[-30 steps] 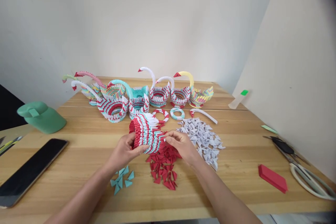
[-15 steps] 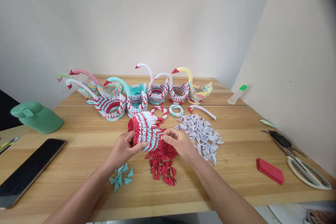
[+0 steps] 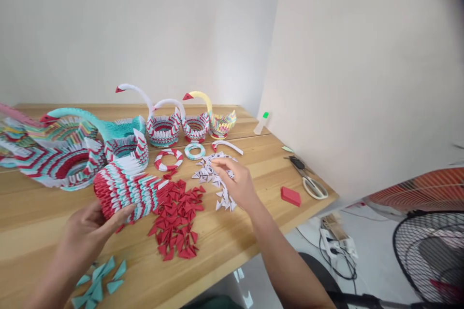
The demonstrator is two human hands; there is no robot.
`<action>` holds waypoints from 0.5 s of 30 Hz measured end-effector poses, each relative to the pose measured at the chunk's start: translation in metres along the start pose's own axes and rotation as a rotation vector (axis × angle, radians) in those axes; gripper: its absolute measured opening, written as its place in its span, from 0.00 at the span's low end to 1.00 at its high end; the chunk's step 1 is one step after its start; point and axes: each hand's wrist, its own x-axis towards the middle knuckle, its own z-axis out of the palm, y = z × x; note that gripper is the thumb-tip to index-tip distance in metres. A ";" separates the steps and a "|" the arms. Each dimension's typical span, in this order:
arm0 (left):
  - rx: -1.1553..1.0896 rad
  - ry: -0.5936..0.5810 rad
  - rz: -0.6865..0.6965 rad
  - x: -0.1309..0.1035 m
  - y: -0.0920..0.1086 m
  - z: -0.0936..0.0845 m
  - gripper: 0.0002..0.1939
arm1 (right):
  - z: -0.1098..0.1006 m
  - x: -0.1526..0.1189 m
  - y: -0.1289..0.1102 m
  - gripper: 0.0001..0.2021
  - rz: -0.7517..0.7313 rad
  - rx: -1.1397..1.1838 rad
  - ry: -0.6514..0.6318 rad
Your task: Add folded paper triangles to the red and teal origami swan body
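Inside the left grip (image 3: 85, 229), head view: one paper body (image 3: 125, 188), built of folded pieces in red, white and teal rows. Left grip is closed on it, thumb across the outside, other fingers mostly hidden behind the red end. Body is held off the surface (image 3: 217, 236), tipped on its side; white points angle up and away from that grip, red edge faces toward the right grip (image 3: 237, 181).

Right grip is over the white pieces (image 3: 213, 178), thumb and index bent toward each other. Can't tell if a piece is pinched there, or if the fingertips touch the pile.

Progress, as a judgement: many rows done and holding together. Rim partly raised in white points; the stretch ending in red looks unfinished. No neck visible on this body.

Loose stock: red pieces (image 3: 177, 222) between the two grips; a few teal pieces (image 3: 97, 284) just below the left grip, on the person's side. Unattached, beyond the right grip: white neck (image 3: 228, 144) with a red head; beyond it and leftward, red-and-white ring (image 3: 159, 160) and teal-and-white ring (image 3: 195, 156). Past both grips, several swans (image 3: 164, 135) stand with necks on, apparently complete.
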 end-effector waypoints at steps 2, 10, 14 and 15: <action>-0.019 0.015 -0.023 -0.001 0.003 0.000 0.26 | -0.033 -0.005 0.015 0.11 0.021 -0.161 0.013; -0.111 0.063 -0.114 0.001 0.003 0.003 0.24 | -0.092 -0.037 0.084 0.09 0.243 -0.604 -0.124; -0.074 0.051 -0.136 0.002 0.003 0.004 0.24 | -0.082 -0.043 0.105 0.06 0.292 -0.476 -0.044; -0.061 0.047 -0.135 0.002 0.003 0.004 0.25 | -0.081 -0.043 0.108 0.07 0.297 -0.457 -0.021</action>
